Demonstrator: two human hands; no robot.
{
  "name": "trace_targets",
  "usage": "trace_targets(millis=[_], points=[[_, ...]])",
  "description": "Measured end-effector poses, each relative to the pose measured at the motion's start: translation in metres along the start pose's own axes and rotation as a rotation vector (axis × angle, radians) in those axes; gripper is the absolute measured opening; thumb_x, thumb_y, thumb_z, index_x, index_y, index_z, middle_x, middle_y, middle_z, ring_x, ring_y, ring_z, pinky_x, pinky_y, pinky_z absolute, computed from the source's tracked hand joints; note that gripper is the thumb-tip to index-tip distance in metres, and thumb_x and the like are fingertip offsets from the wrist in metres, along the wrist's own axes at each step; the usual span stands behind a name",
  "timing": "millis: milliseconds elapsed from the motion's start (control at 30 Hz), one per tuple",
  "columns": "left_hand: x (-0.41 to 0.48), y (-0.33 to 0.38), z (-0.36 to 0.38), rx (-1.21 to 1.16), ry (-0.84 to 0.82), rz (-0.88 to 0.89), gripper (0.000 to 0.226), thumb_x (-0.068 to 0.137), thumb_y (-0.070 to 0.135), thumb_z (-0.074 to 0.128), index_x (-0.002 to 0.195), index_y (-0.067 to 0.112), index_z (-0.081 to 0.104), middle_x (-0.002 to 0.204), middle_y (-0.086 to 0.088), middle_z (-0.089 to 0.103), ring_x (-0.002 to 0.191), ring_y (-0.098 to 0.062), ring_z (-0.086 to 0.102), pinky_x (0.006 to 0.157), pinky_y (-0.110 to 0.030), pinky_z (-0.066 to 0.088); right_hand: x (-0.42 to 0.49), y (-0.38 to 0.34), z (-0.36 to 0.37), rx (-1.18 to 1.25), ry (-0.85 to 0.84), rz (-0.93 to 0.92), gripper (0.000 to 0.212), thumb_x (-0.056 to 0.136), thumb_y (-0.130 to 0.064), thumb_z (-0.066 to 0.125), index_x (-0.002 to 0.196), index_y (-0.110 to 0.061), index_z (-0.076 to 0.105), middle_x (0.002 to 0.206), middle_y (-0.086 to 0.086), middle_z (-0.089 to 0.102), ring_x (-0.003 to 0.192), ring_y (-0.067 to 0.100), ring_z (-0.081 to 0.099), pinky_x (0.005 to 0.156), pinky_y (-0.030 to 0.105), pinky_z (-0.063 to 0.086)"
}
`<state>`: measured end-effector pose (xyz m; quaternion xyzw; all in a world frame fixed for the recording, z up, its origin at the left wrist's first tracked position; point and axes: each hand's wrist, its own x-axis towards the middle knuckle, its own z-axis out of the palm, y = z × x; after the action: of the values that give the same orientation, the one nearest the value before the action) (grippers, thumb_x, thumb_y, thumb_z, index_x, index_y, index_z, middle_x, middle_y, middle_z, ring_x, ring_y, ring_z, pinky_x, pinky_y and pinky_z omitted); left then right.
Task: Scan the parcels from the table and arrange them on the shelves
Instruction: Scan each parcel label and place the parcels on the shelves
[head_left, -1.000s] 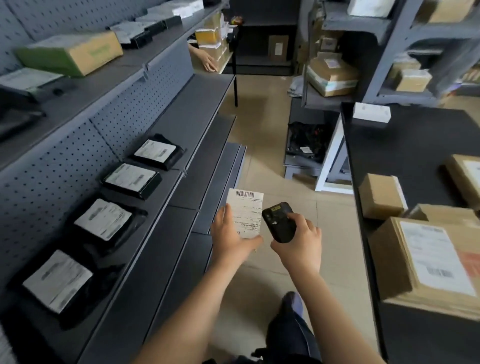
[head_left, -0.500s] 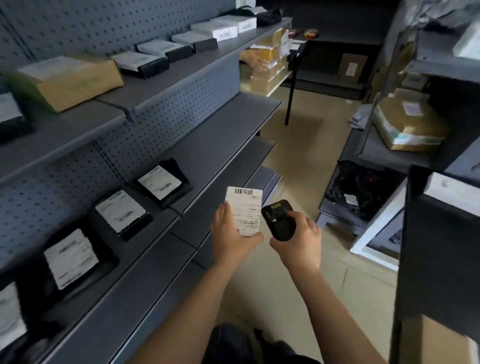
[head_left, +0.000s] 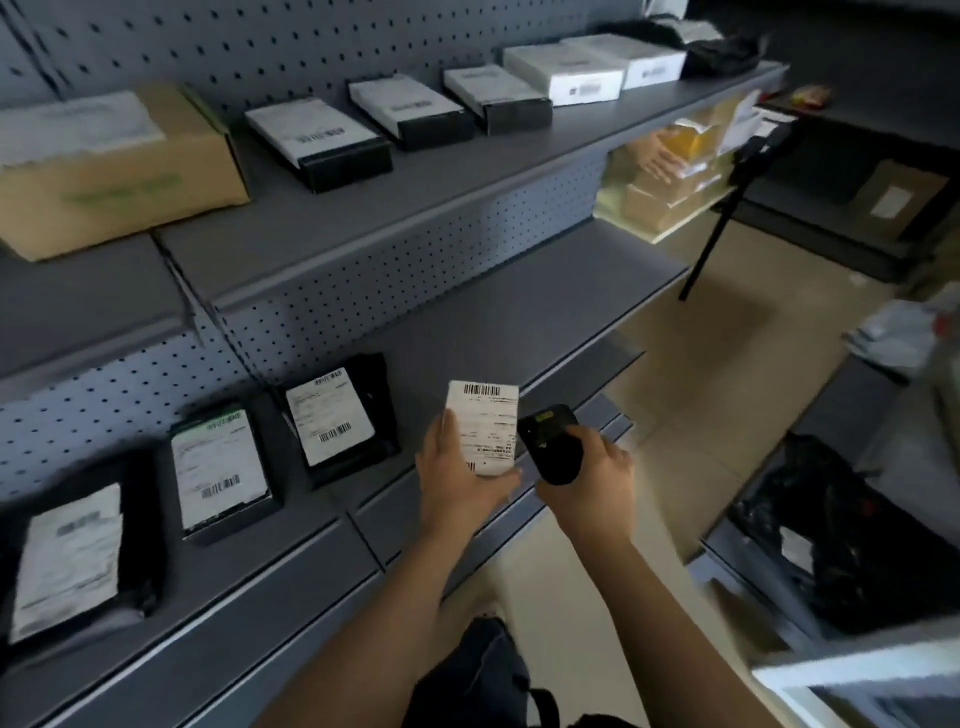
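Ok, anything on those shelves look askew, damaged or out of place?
Nothing stands out. The black parcels on the lower shelf and the boxes on the upper shelf lie flat, labels up, in rows.

- Head view: one wide-angle camera, worn at head height, facing forward and down.
- Close to shelves (head_left: 519, 312), which run along left; floor (head_left: 737, 374) at right.

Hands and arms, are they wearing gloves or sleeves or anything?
No. The left hand and right hand have no gloves, and no rings or watch show. The left forearm and right forearm are uncovered too; no sleeve reaches into view.
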<state>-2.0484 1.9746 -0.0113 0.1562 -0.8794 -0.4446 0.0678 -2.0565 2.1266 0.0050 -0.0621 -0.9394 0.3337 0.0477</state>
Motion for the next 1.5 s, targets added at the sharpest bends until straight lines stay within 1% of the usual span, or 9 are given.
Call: trace_targets(millis=[233, 400, 600, 700, 800, 967, 1167, 1367, 1500], points=[[0.098, 0.011, 0.009, 0.032, 0.121, -0.161, 0.117, 0.052, 0.056, 0.08, 0.148, 0.015, 0.026, 0.142, -0.008, 0.037, 0.128, -0.029, 0.038, 0.104, -0.048, 0.04, 0.124, -0.026, 0.026, -0.052, -0.159, -0.154, 0.066, 0.069, -0.019, 0.076, 0.131, -0.019, 0.053, 0.123, 0.009, 0.058, 0.113, 0.032, 0.046, 0.086, 0.036, 0.043], [0.139, 0.013, 0.019, -0.001, 0.239, -0.261, 0.118, 0.061, 0.044, 0.087, 0.152, 0.013, 0.019, 0.154, -0.008, 0.024, 0.139, -0.029, 0.024, 0.114, -0.043, 0.028, 0.193, -0.033, 0.054, -0.078, -0.293, -0.33, 0.067, 0.064, -0.023, 0.077, 0.127, -0.02, 0.054, 0.119, 0.006, 0.061, 0.11, 0.029, 0.052, 0.091, 0.034, 0.039], [0.188, -0.02, 0.042, 0.015, 0.47, -0.337, 0.114, 0.062, 0.044, 0.086, 0.151, 0.011, 0.024, 0.154, -0.008, 0.028, 0.139, -0.029, 0.025, 0.111, -0.038, 0.025, 0.258, -0.041, 0.121, -0.035, -0.348, -0.534, 0.074, 0.059, -0.026, 0.082, 0.127, -0.022, 0.053, 0.115, 0.007, 0.062, 0.107, 0.028, 0.053, 0.087, 0.031, 0.041], [0.201, -0.032, 0.051, 0.038, 0.533, -0.356, 0.117, 0.058, 0.053, 0.085, 0.151, 0.013, 0.026, 0.154, -0.006, 0.028, 0.14, -0.029, 0.025, 0.112, -0.039, 0.026, 0.276, -0.038, 0.14, 0.011, -0.364, -0.589, 0.075, 0.06, -0.025, 0.083, 0.129, -0.023, 0.053, 0.119, 0.005, 0.061, 0.108, 0.027, 0.049, 0.083, 0.032, 0.044], [0.204, -0.031, 0.054, 0.088, 0.586, -0.369, 0.123, 0.05, 0.072, 0.071, 0.15, 0.014, 0.029, 0.155, -0.008, 0.028, 0.14, -0.031, 0.026, 0.114, -0.044, 0.026, 0.284, -0.036, 0.142, 0.053, -0.371, -0.596, 0.076, 0.059, -0.024, 0.084, 0.128, -0.024, 0.054, 0.118, 0.003, 0.061, 0.108, 0.026, 0.048, 0.077, 0.03, 0.045], [0.18, -0.001, 0.054, 0.149, 0.608, -0.404, 0.108, 0.064, 0.066, 0.076, 0.15, 0.02, 0.03, 0.157, -0.002, 0.025, 0.144, -0.025, 0.019, 0.117, -0.045, 0.018, 0.279, -0.036, 0.099, 0.105, -0.37, -0.651, 0.072, 0.061, -0.023, 0.084, 0.127, -0.021, 0.056, 0.117, 0.004, 0.061, 0.107, 0.026, 0.048, 0.078, 0.03, 0.045], [0.123, 0.033, 0.053, 0.19, 0.68, -0.473, 0.095, 0.07, 0.049, 0.08, 0.148, 0.021, 0.035, 0.153, 0.001, 0.034, 0.142, -0.023, 0.025, 0.115, -0.046, 0.022, 0.258, -0.045, 0.057, 0.121, -0.426, -0.745, 0.07, 0.062, -0.023, 0.082, 0.127, -0.022, 0.057, 0.116, 0.002, 0.062, 0.107, 0.029, 0.051, 0.084, 0.035, 0.046], [0.034, 0.019, 0.043, 0.321, 0.76, -0.64, 0.088, 0.074, 0.045, 0.078, 0.148, 0.022, 0.035, 0.154, -0.001, 0.033, 0.142, -0.025, 0.025, 0.113, -0.044, 0.02, 0.189, -0.057, 0.063, 0.295, -0.647, -0.948, 0.073, 0.059, -0.014, 0.086, 0.127, -0.016, 0.058, 0.122, 0.006, 0.061, 0.112, 0.026, 0.05, 0.09, 0.039, 0.047], [-0.018, 0.013, 0.038, 0.321, 0.824, -0.744, 0.086, 0.076, 0.044, 0.077, 0.148, 0.024, 0.035, 0.154, 0.0, 0.034, 0.142, -0.025, 0.025, 0.115, -0.041, 0.019, 0.14, -0.062, 0.073, 0.287, -0.752, -1.095, 0.077, 0.057, -0.015, 0.086, 0.128, -0.016, 0.056, 0.121, 0.008, 0.061, 0.109, 0.029, 0.05, 0.09, 0.042, 0.048]])
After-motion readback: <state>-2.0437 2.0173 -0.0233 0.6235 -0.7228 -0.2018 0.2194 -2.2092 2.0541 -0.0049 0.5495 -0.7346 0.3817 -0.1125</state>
